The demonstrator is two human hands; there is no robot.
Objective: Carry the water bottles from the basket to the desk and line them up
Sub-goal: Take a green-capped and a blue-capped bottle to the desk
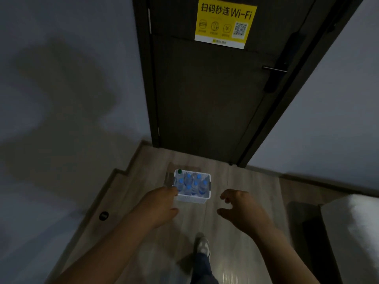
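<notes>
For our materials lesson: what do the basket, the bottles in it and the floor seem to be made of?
Basket: probably white plastic, matte; its walls are thin slotted bars. Bottles: likely clear plastic, see-through bodies, mostly blue caps. Floor: wood or wood-look laminate, slight sheen; grain and plank seams show.

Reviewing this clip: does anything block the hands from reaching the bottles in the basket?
Nothing visible does. The white basket sits open-topped on the floor, bottles upright with caps exposed; left hand and right hand hover near it, empty.
</notes>
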